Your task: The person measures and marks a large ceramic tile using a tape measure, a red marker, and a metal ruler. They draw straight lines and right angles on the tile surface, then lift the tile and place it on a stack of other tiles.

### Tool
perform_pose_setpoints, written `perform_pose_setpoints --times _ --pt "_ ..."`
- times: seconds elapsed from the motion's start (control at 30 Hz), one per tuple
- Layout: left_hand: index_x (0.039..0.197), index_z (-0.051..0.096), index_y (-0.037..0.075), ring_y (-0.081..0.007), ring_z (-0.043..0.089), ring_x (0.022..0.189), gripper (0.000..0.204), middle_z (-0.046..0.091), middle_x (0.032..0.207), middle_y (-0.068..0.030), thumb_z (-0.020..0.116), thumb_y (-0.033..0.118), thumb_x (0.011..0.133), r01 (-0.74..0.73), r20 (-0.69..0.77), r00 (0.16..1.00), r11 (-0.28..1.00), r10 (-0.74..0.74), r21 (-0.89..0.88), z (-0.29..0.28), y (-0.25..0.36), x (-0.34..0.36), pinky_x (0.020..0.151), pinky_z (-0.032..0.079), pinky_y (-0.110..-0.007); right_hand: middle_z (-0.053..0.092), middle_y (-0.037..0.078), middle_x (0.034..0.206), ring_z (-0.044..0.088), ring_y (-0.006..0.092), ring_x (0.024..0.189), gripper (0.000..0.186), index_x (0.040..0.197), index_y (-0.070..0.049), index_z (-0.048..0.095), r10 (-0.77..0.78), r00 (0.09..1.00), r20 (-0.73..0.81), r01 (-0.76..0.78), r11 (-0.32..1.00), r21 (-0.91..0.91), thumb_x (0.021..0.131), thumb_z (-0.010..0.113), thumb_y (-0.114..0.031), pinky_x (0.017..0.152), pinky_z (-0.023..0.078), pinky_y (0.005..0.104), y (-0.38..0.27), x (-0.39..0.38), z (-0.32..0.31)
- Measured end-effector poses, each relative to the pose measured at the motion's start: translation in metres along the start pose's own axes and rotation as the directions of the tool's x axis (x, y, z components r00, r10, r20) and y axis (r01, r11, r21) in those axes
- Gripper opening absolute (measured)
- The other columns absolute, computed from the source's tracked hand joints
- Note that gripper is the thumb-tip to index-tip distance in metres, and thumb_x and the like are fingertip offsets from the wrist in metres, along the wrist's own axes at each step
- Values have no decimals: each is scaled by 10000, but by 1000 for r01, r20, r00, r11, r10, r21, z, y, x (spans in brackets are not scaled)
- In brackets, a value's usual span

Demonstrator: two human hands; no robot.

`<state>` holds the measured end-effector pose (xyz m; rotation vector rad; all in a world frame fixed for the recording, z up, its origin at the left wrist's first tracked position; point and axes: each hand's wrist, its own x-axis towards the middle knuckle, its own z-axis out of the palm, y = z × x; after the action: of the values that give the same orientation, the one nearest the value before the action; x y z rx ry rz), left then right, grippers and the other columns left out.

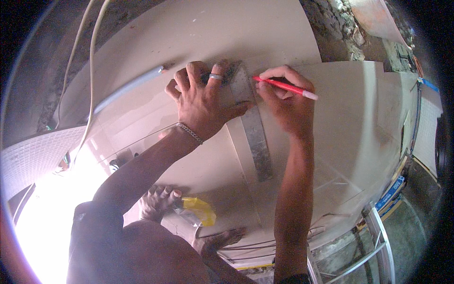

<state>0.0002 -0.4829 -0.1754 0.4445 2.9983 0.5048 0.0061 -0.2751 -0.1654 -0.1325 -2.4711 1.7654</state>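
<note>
My left hand (201, 94) is closed over the upper part of a worn grey metal square (257, 146), its fingers bent and its thumb stretched along the metal. The square lies on a large pale board (331, 113), its long arm running toward me; my fingers partly hide the upper end. My right hand (288, 97) pinches a red pen (288, 87) with a whitish end. The pen's tip points left, close to the square's upper right edge; whether it touches the board I cannot tell.
A bluish-grey tube (127, 90) lies left of my hand, with pale cables (91, 71) beyond it. My bare feet (158, 201) are on the near side, next to a yellow object (198, 211). A metal ladder (379, 236) stands at lower right. Rubble (347, 26) lies at the far right.
</note>
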Motion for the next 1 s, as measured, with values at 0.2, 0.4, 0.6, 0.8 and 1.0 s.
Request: perform_pose_setpoints --times 0.2,0.4,0.6,0.8,1.0 --pt "1522 510 280 -442 399 1291 1007 435 1379 -188 852 756 703 23 18 1000 1000 -24 11 -2 2 1 1031 319 -631 760 62 832 733 146 767 67 933 -67 738 15 1000 -15 -15 1000 -3 874 764 -83 731 590 304 -1 -5 7" --pt "1532 508 279 -437 399 1298 1029 437 1386 -179 870 740 687 20 30 999 1000 -20 -3 -2 1 2 1044 310 -636 765 72 850 740 153 779 66 928 -61 731 70 997 -28 -71 997 -32 875 761 -87 728 589 312 -8 -6 6" --pt "1527 511 279 -434 401 1300 1026 441 1387 -173 881 727 682 8 -5 1000 1000 -9 -18 -1 2 3 1048 302 -637 756 68 842 723 144 765 64 925 -56 728 92 996 -1 -92 996 -1 881 748 -97 707 580 318 -7 -3 4" --pt "1514 511 265 -431 393 1313 1030 432 1398 -181 864 758 681 36 47 998 999 -36 -1 -2 3 2 1066 289 -634 751 66 814 726 146 752 62 906 -68 723 5 998 63 2 995 -104 866 760 -97 693 569 310 -11 -6 -6" --pt "1516 497 261 -439 384 1321 1032 420 1403 -189 846 775 692 41 49 998 999 -42 30 -1 2 2 1068 287 -635 745 54 803 731 157 733 81 855 -80 701 132 981 141 -95 966 -239 826 776 -77 693 572 305 -22 -32 -21"
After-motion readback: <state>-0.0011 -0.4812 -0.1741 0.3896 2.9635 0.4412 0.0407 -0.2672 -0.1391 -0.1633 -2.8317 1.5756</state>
